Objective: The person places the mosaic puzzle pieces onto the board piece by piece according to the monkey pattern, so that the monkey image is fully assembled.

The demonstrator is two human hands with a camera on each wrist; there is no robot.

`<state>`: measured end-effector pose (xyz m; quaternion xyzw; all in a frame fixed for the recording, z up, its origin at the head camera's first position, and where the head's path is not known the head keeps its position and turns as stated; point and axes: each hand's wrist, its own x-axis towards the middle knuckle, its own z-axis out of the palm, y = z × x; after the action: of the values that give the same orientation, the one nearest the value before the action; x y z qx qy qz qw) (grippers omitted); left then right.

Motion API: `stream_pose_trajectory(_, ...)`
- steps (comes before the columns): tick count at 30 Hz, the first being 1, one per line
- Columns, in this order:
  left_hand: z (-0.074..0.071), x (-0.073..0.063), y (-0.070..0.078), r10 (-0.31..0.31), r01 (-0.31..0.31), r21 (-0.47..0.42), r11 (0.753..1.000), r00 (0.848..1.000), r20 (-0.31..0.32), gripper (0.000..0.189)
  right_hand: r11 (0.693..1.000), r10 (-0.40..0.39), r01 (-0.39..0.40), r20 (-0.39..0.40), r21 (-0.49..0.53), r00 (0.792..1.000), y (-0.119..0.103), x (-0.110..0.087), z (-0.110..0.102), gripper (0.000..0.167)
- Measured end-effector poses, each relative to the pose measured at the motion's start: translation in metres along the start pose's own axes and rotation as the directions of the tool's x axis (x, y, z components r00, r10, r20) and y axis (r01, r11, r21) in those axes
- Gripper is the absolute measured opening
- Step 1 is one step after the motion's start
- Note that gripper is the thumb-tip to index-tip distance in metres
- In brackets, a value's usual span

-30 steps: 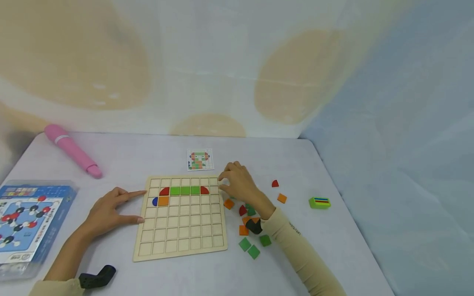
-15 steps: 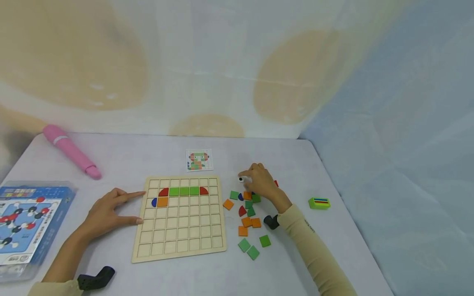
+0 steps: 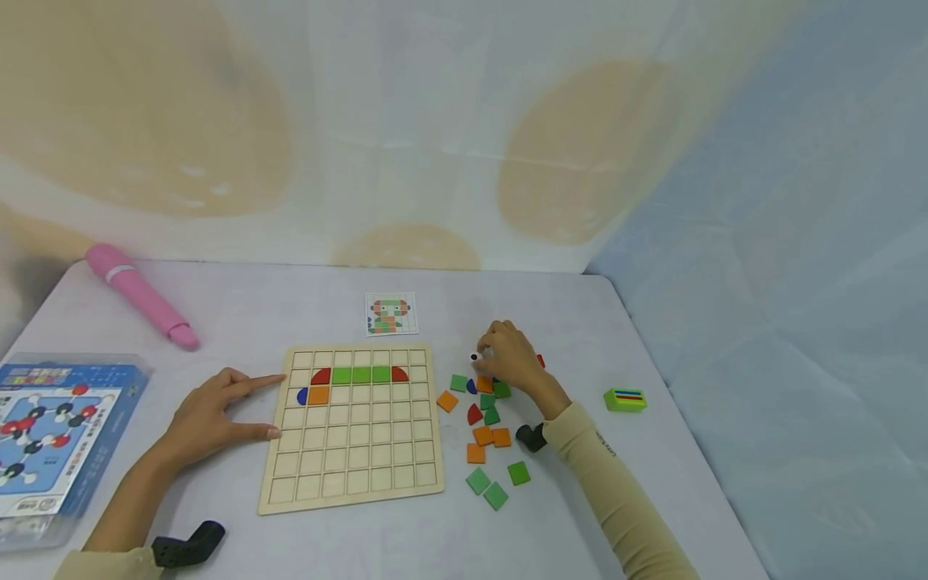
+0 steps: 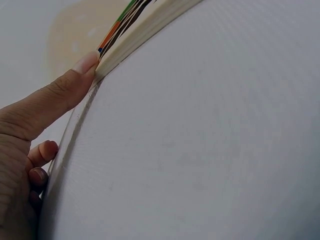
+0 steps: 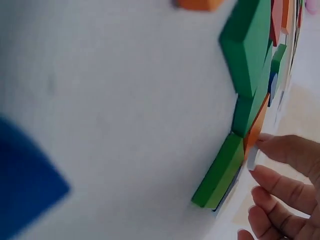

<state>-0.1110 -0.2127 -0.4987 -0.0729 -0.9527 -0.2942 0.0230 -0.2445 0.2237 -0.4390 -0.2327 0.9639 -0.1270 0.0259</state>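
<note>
Pale wooden gridded board (image 3: 351, 459) on the white-covered table (image 3: 326, 548), left hand (image 3: 205, 412) spread, thumb and forefinger touching its left edge | and farther, off the board's far right corner, right hand (image 3: 507, 353) pinching a small white black-dotted tile (image 5: 253, 157) | likely light, stiff, slick: grip opposite rims

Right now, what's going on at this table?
A person's left hand rests against the left edge of a gridded board, while the right hand pinches a white piece with a black dot. Seven coloured pieces sit in the grid; loose pieces lie to its right. A patterned card lies beyond the board.
</note>
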Motion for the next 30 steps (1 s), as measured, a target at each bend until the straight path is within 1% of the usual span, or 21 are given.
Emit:
stream_pose_trajectory(4,-0.001,-0.001,0.0,0.002,-0.002,-0.003,1.0,1.0,-0.002,0.081,0.999,-0.036,0.036,-0.035,0.002,0.999,-0.013,0.0,-0.001,0.022)
stream_pose_trajectory(9,-0.003,-0.001,0.0,0.003,-0.003,-0.004,1.0,1.0,0.0,0.081,0.991,-0.137,0.137,-0.047,-0.004,0.989,-0.043,0.005,-0.002,0.022)
stream_pose_trajectory(14,-0.002,0.0,-0.001,0.021,-0.021,-0.005,1.0,1.0,-0.008,0.081,0.975,-0.217,0.217,-0.012,-0.04,0.976,-0.085,0.012,0.004,0.021)
stream_pose_trajectory(17,0.0,0.0,-0.001,0.025,-0.025,-0.003,1.0,1.0,-0.015,0.08,0.961,-0.266,0.268,0.031,-0.072,0.963,-0.111,0.015,0.011,0.022)
stream_pose_trajectory(20,0.0,-0.001,-0.001,0.02,-0.02,-0.007,1.0,1.0,-0.015,0.08,0.947,-0.31,0.315,0.073,-0.068,0.948,-0.135,0.017,0.019,0.023)
stream_pose_trajectory(22,0.0,-0.001,0.0,0.015,-0.015,-0.012,1.0,1.0,-0.009,0.08,0.943,-0.324,0.33,0.097,-0.052,0.941,-0.148,0.019,0.022,0.025)
stream_pose_trajectory(25,0.0,-0.001,0.001,0.007,-0.007,-0.013,1.0,1.0,-0.006,0.08,0.939,-0.329,0.338,0.119,-0.064,0.937,-0.164,0.022,0.027,0.027)
stream_pose_trajectory(30,-0.002,0.0,0.003,0.001,-0.001,-0.007,1.0,1.0,0.001,0.08,0.94,-0.299,0.318,0.15,-0.124,0.943,-0.177,0.025,0.035,0.025)
